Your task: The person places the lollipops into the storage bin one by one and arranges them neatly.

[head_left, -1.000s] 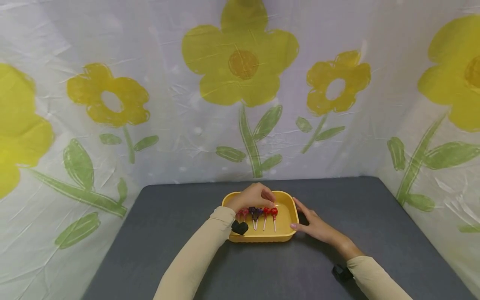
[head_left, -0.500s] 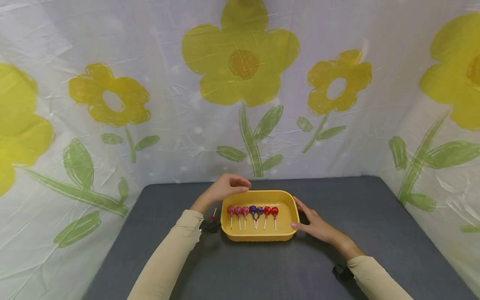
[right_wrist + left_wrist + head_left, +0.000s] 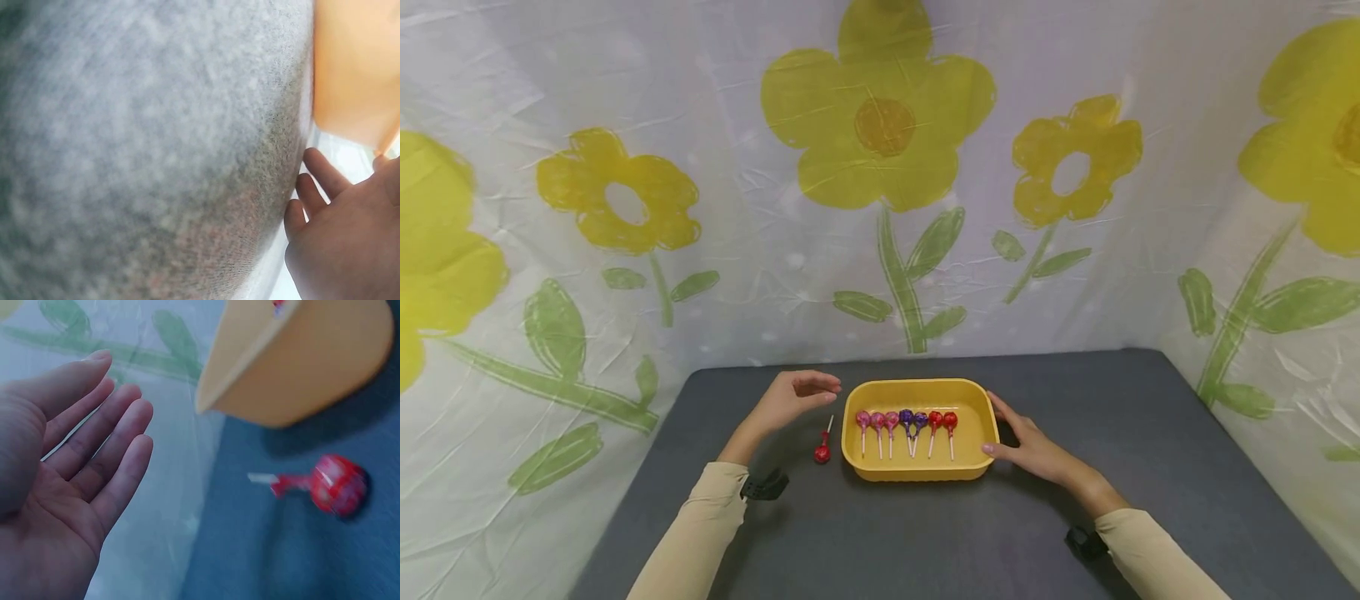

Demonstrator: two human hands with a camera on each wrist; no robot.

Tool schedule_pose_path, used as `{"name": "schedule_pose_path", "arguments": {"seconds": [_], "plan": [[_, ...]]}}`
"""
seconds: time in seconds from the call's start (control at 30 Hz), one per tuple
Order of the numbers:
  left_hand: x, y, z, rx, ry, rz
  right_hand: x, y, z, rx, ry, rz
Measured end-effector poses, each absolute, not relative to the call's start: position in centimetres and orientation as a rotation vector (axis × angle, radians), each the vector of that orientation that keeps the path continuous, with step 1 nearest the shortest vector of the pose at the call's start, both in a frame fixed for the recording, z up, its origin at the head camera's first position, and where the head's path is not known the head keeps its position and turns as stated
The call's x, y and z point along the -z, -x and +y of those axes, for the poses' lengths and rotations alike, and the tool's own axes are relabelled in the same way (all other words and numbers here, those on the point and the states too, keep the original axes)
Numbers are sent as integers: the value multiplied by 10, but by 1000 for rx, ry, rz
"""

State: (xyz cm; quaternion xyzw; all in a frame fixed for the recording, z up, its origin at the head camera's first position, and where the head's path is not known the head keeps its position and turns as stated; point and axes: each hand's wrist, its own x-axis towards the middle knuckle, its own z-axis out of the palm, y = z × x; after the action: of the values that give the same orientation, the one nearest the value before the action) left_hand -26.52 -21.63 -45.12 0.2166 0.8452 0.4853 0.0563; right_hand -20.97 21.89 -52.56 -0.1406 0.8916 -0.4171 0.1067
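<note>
My left hand (image 3: 784, 407) hovers to the left of a yellow plastic tray (image 3: 917, 474), fingers loosely extended and holding nothing. Just below that hand in the head view lies a red-wrapped lollipop (image 3: 822, 454) on the table, its white stick pointing away from me. The left wrist view shows the same lollipop (image 3: 339, 485) beside the tray wall. Against the tray's right side rests my right hand (image 3: 1033, 452), its thumb and fingers spread along the edge. Inside the tray is a row: pink lollipops (image 3: 877, 421) left, purple lollipops (image 3: 907, 418) centre, red lollipops (image 3: 951, 421) right.
The dark grey table (image 3: 925, 542) extends around the tray, with its far edge close behind. A white curtain (image 3: 737, 292) with yellow flowers hangs at the back and both sides.
My left hand has moved left, out from over the tray and past its left rim. The whole row and the loose red lollipop have come into sight. The right hand stays put.
</note>
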Motion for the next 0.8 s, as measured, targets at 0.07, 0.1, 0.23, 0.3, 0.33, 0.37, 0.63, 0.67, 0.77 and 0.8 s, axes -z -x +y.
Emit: {"name": "schedule_pose_path", "arguments": {"seconds": [0.07,0.1,0.23,0.3,0.33,0.37,0.63,0.67,0.77,0.8], "plan": [[459,260,-224,-1497,-640,2567,525,210,219,1228,415,2624],[462,258,-227,-1500,-635,2575,526,209,219,1224,413,2626],[481,249,-236,-1503,-600,2587,526,209,219,1219,409,2629],[492,246,-240,-1504,-576,2583,525,209,218,1227,413,2624],[497,244,-241,-1512,-554,2574,525,209,218,1231,419,2621],[502,242,-243,-1515,-536,2566,525,210,218,1235,422,2618],[524,231,-247,-1537,-447,2526,526,210,220,1241,437,2617],[526,230,-247,-1539,-446,2521,527,210,220,1246,441,2617],[530,228,-246,-1550,-444,2503,526,211,220,1250,443,2620],[532,227,-245,-1551,-444,2499,527,210,220,1248,442,2622]]}}
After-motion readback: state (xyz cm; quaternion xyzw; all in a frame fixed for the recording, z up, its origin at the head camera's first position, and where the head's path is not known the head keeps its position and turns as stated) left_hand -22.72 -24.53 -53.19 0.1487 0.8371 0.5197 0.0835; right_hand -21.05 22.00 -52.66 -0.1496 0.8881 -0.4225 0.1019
